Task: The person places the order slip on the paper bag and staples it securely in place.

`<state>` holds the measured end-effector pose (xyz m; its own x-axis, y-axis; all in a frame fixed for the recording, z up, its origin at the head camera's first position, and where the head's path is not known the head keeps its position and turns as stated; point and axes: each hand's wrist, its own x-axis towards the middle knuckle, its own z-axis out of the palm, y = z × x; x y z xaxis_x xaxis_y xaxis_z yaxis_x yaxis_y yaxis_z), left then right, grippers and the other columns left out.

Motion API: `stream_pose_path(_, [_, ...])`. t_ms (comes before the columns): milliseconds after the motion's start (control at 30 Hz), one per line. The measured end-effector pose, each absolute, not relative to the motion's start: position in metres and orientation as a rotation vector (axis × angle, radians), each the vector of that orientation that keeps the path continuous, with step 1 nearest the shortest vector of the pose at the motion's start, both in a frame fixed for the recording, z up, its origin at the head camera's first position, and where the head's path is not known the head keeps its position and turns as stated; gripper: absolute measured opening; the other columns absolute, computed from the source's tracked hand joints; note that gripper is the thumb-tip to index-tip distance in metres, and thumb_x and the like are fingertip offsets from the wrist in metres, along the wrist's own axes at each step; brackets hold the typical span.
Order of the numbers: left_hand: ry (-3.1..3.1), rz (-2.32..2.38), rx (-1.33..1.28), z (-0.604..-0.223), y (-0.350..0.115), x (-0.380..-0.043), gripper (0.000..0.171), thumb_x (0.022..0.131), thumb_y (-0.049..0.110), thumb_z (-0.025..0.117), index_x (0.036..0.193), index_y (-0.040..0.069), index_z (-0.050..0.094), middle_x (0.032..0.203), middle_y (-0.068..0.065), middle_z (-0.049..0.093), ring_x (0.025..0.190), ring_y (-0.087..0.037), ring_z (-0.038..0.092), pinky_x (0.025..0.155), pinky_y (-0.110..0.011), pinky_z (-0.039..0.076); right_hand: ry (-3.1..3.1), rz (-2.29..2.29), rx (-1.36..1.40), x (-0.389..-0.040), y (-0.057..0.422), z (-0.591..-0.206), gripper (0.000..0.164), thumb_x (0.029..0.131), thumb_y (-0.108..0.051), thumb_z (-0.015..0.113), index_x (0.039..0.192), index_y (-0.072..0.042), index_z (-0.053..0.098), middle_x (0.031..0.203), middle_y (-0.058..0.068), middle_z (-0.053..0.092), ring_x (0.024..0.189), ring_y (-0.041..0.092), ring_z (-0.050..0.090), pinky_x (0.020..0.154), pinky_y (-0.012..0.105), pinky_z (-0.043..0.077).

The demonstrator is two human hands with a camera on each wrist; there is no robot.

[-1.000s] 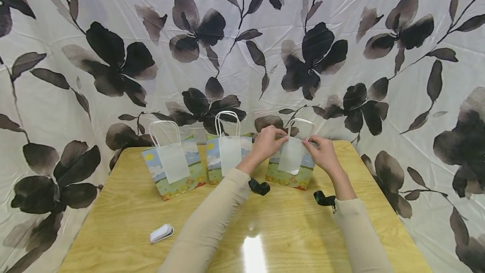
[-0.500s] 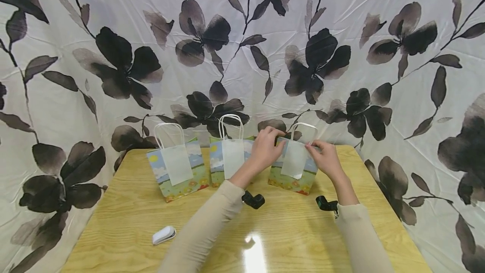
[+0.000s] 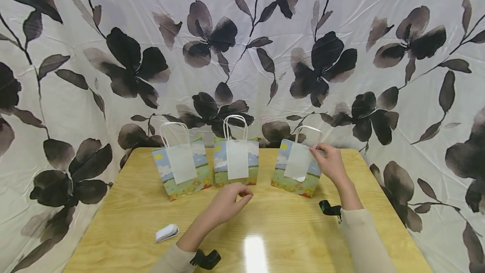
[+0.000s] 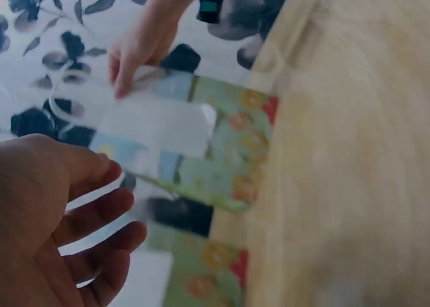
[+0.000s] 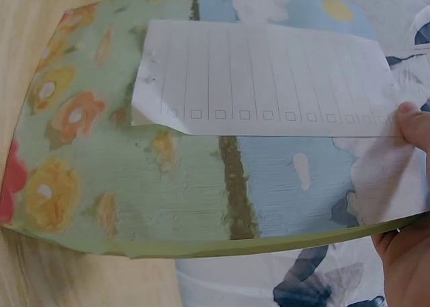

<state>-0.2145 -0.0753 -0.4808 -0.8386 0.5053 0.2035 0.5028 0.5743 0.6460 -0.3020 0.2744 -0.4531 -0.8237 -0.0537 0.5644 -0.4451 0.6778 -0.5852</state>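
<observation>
Head view: the right hand (image 3: pixel 329 162) pinches the rightmost blue-and-green floral paper bag (image 3: pixel 291 186) by its top edge, thumb on the white paper checklist (image 3: pixel 298 162), apparently steadying both; the left hand's (image 3: pixel 229 204) grip, loosely curled, holds nothing above the yellow wooden table (image 3: pixel 291 222) bearing the bag.

- No words, numbers or brand names can be read.
- White paper slip (image 5: pixel 269 78) on the front of the right-hand bag (image 5: pixel 289 186): a row of small printed checkboxes (image 5: pixel 244 115) along one long edge, set between thin parallel ruled lines; towards the top of the slip the boxes grow faint.
- Middle bag's slip (image 3: pixel 237 159) and left-hand bag's slip (image 3: pixel 183 163): any print is too small to tell.
</observation>
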Motion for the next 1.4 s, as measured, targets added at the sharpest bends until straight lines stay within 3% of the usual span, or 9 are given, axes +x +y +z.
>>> stream_pose_path(167, [2.774, 1.276, 0.684, -0.519, -0.118, -0.189, 0.019, 0.100, 0.031, 0.057, 0.102, 0.019, 0.071, 0.093, 0.012, 0.064, 0.084, -0.005, 0.060, 0.069, -0.027, 0.051, -2.359, 0.993, 0.386, -0.300, 0.274, -0.458, 0.011, 0.090, -0.006, 0.070, 0.081, 0.001, 0.070, 0.080, 0.014, 0.070, 0.067, 0.022, 0.059, 0.062, 0.037, 0.046])
stream_pose_path(367, [2.835, 1.380, 0.496, -0.540, -0.150, -0.167, 0.014, 0.097, 0.026, 0.063, 0.099, 0.016, 0.073, 0.091, 0.015, 0.063, 0.084, -0.005, 0.060, 0.069, -0.025, 0.052, -2.350, 0.992, 0.384, -0.299, 0.275, -0.458, 0.011, 0.090, -0.007, 0.070, 0.082, 0.001, 0.069, 0.080, 0.013, 0.070, 0.069, 0.024, 0.060, 0.064, 0.041, 0.047])
stream_pose_path(533, [2.890, 1.408, 0.376, -0.542, -0.169, -0.156, 0.011, 0.096, 0.025, 0.065, 0.097, 0.018, 0.073, 0.091, 0.014, 0.065, 0.084, -0.005, 0.061, 0.069, -0.025, 0.052, -2.360, 1.002, 0.372, -0.299, 0.277, -0.460, 0.012, 0.091, -0.007, 0.069, 0.083, 0.001, 0.070, 0.080, 0.013, 0.069, 0.069, 0.024, 0.060, 0.064, 0.039, 0.047])
stream_pose_path(767, [3.025, 1.474, 0.321, -0.539, -0.211, -0.148, 0.010, 0.092, 0.008, 0.068, 0.097, 0.016, 0.074, 0.092, 0.001, 0.069, 0.083, -0.007, 0.062, 0.068, -0.027, 0.053, -2.353, 1.005, 0.386, -0.302, 0.276, -0.457, 0.012, 0.091, -0.008, 0.070, 0.082, 0.001, 0.070, 0.080, 0.013, 0.069, 0.065, 0.019, 0.056, 0.061, 0.031, 0.044])
stream_pose_path(1233, [2.997, 1.301, 0.077, -0.537, -0.295, -0.137, 0.013, 0.092, 0.016, 0.070, 0.103, 0.012, 0.074, 0.096, 0.003, 0.069, 0.084, -0.009, 0.063, 0.068, -0.028, 0.052, -2.371, 1.002, 0.378, -0.303, 0.272, -0.455, 0.015, 0.092, -0.011, 0.069, 0.082, 0.000, 0.070, 0.080, 0.012, 0.070, 0.059, 0.015, 0.050, 0.058, 0.029, 0.042])
stream_pose_path(1400, [2.848, 1.294, 0.069, -0.536, -0.319, -0.141, 0.024, 0.090, 0.021, 0.073, 0.109, 0.008, 0.071, 0.102, -0.002, 0.069, 0.089, -0.015, 0.063, 0.071, -0.029, 0.052, -2.360, 0.989, 0.376, -0.303, 0.272, -0.455, 0.015, 0.091, -0.010, 0.069, 0.080, 0.000, 0.069, 0.078, 0.012, 0.069, 0.057, 0.015, 0.049, 0.058, 0.028, 0.041])
